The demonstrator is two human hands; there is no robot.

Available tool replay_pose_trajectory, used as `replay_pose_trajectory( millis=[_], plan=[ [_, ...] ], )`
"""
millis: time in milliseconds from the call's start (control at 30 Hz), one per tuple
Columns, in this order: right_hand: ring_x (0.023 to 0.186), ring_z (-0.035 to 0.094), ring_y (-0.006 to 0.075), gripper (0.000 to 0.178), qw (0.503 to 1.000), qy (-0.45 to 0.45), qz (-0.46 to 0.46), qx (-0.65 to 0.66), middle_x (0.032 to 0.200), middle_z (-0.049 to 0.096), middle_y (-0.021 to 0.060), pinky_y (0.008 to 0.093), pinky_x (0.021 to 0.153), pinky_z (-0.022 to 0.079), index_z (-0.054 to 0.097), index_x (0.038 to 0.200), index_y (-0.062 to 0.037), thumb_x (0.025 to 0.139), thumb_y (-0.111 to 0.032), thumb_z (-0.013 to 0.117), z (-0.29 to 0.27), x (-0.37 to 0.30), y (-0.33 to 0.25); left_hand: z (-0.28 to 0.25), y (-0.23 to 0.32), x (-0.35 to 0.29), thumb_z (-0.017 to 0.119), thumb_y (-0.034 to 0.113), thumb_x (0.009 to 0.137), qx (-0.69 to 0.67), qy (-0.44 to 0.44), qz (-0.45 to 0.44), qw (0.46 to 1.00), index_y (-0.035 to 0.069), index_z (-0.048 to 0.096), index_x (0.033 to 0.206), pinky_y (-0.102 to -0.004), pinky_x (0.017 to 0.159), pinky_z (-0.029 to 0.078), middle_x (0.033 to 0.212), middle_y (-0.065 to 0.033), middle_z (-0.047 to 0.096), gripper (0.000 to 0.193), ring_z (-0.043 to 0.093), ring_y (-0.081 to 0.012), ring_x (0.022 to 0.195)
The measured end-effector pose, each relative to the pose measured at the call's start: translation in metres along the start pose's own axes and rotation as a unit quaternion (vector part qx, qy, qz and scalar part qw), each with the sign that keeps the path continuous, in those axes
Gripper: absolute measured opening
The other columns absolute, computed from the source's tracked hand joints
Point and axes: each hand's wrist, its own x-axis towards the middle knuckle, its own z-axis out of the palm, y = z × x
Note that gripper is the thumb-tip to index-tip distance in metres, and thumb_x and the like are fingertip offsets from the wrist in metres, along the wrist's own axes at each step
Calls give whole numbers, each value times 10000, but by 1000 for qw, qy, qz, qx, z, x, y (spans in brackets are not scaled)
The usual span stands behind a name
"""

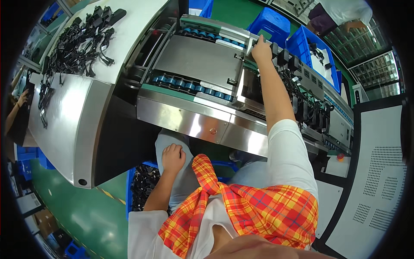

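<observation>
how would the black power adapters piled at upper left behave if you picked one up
The power adapters have boxy cases, so they're probably rigid and unlikely to roll. Their thin, bent cables are likely floppy; overlapping in a tangle, they may drag neighbours along.

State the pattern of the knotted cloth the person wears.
Head view: the knotted cloth is red-orange and yellow plaid with thin blue lines.

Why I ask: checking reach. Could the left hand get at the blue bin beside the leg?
Likely yes: the left hand rests on the leg, nothing visible blocking the blue bin.
</observation>
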Motion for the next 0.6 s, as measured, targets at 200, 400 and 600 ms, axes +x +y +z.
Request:
replay_pose_trajectory(
  millis=[200, 400, 600],
  plan=[
    [911, 612, 347, 633, 999, -25, -23, -35, 1078, 582, 232, 415, 771, 500, 301, 1390, -87, 813, -214, 528, -8, 9, 11, 4, -1, 4, 561, 98, 705, -20, 1, -3, 1000, 65, 562, 754, -408, 698, 421, 757, -92, 540, 59, 544, -298, 750],
    [743, 627, 294, 494, 950, -275, -72, 129, 938, 639, 154, 376, 661, 494, 535, 1196, -63, 828, -392, 543, -74, 7, 38, 4, -5, 3, 561, 109, 717, 0, -22, 17, 1000, 63, 557, 759, -411, 706, 430, 752, -91, 524, 62, 543, -295, 747],
    [602, 623, 258, 598, 945, -307, -87, -65, 605, 614, 158, 393, 603, 476, 632, 586, 6, 795, -546, 534, -142, -99, 32, 5, -5, 3, 553, 109, 720, 17, -11, 19, 1000, 60, 546, 749, -419, 702, 427, 746, -94, 516, 57, 538, -299, 747]
  ],
)
